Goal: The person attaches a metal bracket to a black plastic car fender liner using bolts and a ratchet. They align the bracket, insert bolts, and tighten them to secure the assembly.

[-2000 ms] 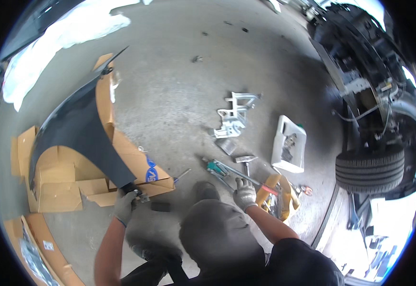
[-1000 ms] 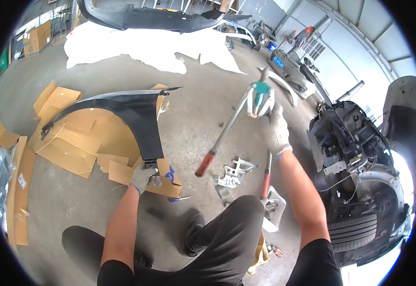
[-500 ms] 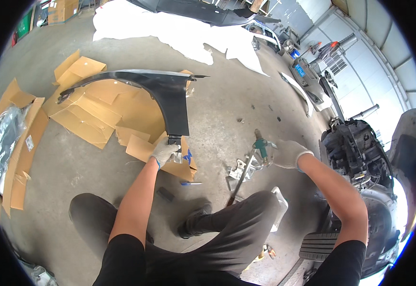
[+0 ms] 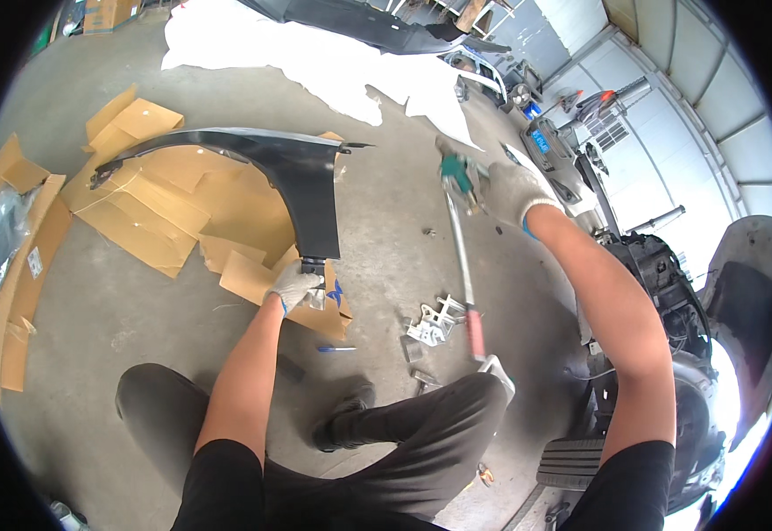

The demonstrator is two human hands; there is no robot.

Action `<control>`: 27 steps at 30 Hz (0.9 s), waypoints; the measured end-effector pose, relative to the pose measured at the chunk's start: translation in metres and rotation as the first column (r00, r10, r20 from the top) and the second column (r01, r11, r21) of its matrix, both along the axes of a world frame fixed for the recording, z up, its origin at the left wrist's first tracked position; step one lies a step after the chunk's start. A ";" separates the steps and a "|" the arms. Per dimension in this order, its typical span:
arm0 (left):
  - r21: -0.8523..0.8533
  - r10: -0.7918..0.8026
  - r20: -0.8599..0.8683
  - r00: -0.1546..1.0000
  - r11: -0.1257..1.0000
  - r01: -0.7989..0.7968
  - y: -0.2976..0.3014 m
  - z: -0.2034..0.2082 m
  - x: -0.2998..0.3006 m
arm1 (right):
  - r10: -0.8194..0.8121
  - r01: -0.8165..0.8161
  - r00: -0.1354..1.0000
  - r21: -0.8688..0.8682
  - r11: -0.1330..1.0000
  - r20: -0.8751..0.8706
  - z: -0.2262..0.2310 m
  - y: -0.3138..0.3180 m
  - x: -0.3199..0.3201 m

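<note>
My left hand (image 4: 296, 286), in a pale work glove, is closed round the narrow lower end of a black car fender (image 4: 317, 190). The arched fender lies partly over opened cardboard. Out to the right, my gloved right hand (image 4: 512, 190) is closed on a green-headed tool (image 4: 459, 173), slightly smeared by motion. From its head a long metal arm hangs down to a red grip (image 4: 475, 333). I cannot make out the tool's exact kind, and my fingers hide part of it. White metal brackets (image 4: 435, 323) lie on the floor left of the red grip.
Flattened cardboard (image 4: 151, 226) spreads under the fender, and a long carton (image 4: 30, 292) stands at the left. A blue pen (image 4: 336, 349) lies before my feet. A partly dismantled car with its tyre (image 4: 572, 462) is close on the right. White sheeting (image 4: 262, 49) covers floor at the back.
My right hand has lifted the green-headed tool up and away from me; its long arm now hangs more upright, the red grip in sight. My left hand stays on the fender.
</note>
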State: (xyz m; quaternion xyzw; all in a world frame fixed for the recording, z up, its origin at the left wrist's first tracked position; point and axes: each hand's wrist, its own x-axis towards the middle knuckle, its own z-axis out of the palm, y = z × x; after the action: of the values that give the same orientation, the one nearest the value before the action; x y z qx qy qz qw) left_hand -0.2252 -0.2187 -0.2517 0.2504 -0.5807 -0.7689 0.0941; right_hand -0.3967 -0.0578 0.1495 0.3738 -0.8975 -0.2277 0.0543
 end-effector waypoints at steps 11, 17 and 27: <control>-0.006 0.046 -0.122 0.991 0.999 -0.047 0.005 0.006 -0.009 | -0.114 0.131 0.973 -0.073 0.989 0.201 -0.050 0.082 0.051; 0.037 0.038 -0.122 0.992 0.999 -0.034 0.004 0.004 -0.008 | 0.003 -0.021 0.989 0.121 0.992 0.149 -0.025 0.126 0.061; 0.034 0.062 -0.097 0.993 0.998 -0.059 0.006 0.026 -0.007 | -0.042 0.001 0.992 0.332 0.943 0.119 -0.007 0.131 0.077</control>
State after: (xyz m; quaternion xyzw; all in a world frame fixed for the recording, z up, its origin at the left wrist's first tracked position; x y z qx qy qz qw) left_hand -0.2327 -0.2131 -0.2259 0.2315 -0.5553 -0.7861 0.1419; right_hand -0.3199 0.0733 0.1422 0.3811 -0.8522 -0.3520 -0.0676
